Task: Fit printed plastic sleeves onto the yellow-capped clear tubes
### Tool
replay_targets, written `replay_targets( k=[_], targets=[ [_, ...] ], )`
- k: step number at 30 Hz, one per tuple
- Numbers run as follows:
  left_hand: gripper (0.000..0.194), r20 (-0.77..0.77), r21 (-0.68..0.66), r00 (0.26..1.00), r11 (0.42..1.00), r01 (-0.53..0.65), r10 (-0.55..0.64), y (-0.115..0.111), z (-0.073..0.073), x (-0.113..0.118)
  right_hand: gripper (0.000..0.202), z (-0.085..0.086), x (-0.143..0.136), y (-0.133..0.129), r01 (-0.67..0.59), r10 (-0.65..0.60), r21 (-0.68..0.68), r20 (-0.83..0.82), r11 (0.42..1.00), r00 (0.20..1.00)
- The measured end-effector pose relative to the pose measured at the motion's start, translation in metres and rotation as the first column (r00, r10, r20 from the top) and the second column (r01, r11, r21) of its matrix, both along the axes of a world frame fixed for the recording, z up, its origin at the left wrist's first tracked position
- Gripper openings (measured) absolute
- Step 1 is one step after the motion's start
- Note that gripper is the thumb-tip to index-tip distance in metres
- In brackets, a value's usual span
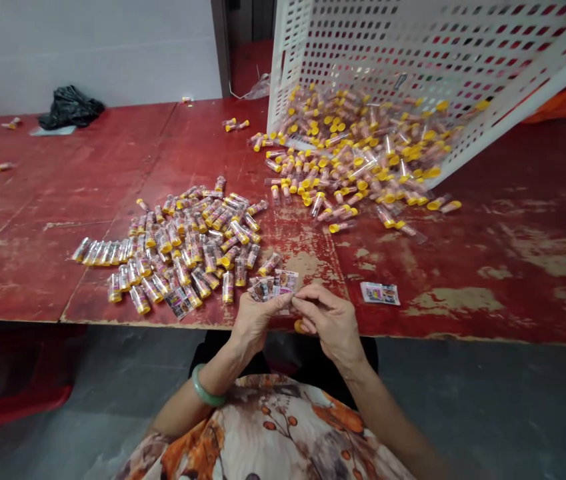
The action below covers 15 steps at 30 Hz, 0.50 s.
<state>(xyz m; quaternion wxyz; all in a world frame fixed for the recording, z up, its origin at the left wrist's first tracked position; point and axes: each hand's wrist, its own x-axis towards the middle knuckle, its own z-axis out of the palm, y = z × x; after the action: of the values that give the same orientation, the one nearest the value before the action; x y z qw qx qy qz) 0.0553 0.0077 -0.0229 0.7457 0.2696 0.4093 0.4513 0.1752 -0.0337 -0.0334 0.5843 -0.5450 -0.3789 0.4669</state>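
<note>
My left hand (255, 320) is closed on a few small printed labels (285, 280), fanned out between thumb and fingers above the table's front edge. Thumb and forefinger of my right hand (330, 323) pinch at the near corner of these labels. A yellow cap (300, 326) shows just below my right fingers; whether they hold its tube is hidden. Left of my hands lies a pile of clear tubes (190, 250) with yellow caps and printed labels inside, and one loose label (181, 303) rests at its front. Another stack of labels (380, 293) lies to the right.
A white perforated basket (283, 67) lies tipped on its side at the back right, with yellow-capped tubes (357, 160) spilling onto the red table (487, 253). A black plastic bag (70, 107) and a few stray tubes (4, 166) are at far left. A red stool (17, 407) stands below.
</note>
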Motion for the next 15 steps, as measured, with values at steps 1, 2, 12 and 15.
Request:
replay_targets(
  k=[1,2,12,15],
  targets=[
    [0.033,-0.006,-0.029,0.999,0.999,0.033,-0.034,0.000,0.001,-0.001,0.015,0.000,0.002,0.002,-0.012,0.012,-0.009,0.005,1.000,1.000],
    [0.034,-0.009,-0.067,0.997,0.995,0.075,-0.075,0.001,0.002,-0.002,0.016,0.000,0.004,0.005,-0.030,0.030,-0.031,-0.002,0.999,1.000],
    [0.041,-0.007,-0.135,1.000,0.991,0.002,-0.003,0.004,-0.005,-0.007,0.033,-0.005,0.023,-0.062,-0.319,0.068,-0.460,-0.484,0.829,0.872],
    [0.042,0.020,-0.167,1.000,0.986,0.008,-0.005,0.000,-0.007,-0.004,0.034,-0.022,0.021,-0.104,-0.457,0.174,-0.478,-0.524,0.750,0.834]
  ],
)
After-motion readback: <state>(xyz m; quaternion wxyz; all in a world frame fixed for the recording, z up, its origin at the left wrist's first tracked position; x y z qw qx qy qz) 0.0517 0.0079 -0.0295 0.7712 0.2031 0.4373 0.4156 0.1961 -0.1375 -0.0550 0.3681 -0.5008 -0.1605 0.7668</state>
